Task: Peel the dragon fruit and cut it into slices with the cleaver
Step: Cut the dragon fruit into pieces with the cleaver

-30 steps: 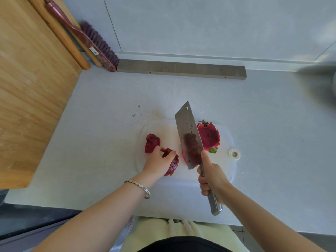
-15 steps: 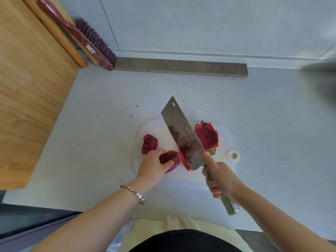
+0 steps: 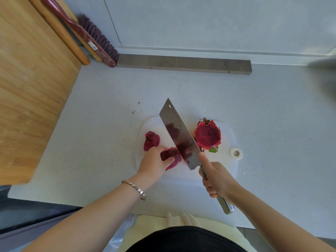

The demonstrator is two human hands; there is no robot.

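Observation:
On the white cutting board (image 3: 225,171) my left hand (image 3: 154,163) grips a dark red dragon fruit piece (image 3: 171,157) with pink skin underneath. My right hand (image 3: 217,179) holds the steel handle of the cleaver (image 3: 180,135), thumb lying along the blade's base. The juice-stained blade slants up and to the left, its lower edge right beside the held piece. A peeled chunk of flesh (image 3: 151,140) lies at the board's left. An unpeeled half dragon fruit (image 3: 207,135), cut face up, sits behind the blade on the right.
A roll of white tape (image 3: 236,153) sits at the board's right edge. A grey bar (image 3: 183,63) lies along the back wall. A wooden board (image 3: 31,84) fills the left, with a red brush (image 3: 85,35) and rolling pins (image 3: 61,33) leaning at its back.
The cleaver tilted leftward, its tip swinging left, and came down against the piece in my left hand. My left hand shifted slightly while keeping hold of that piece.

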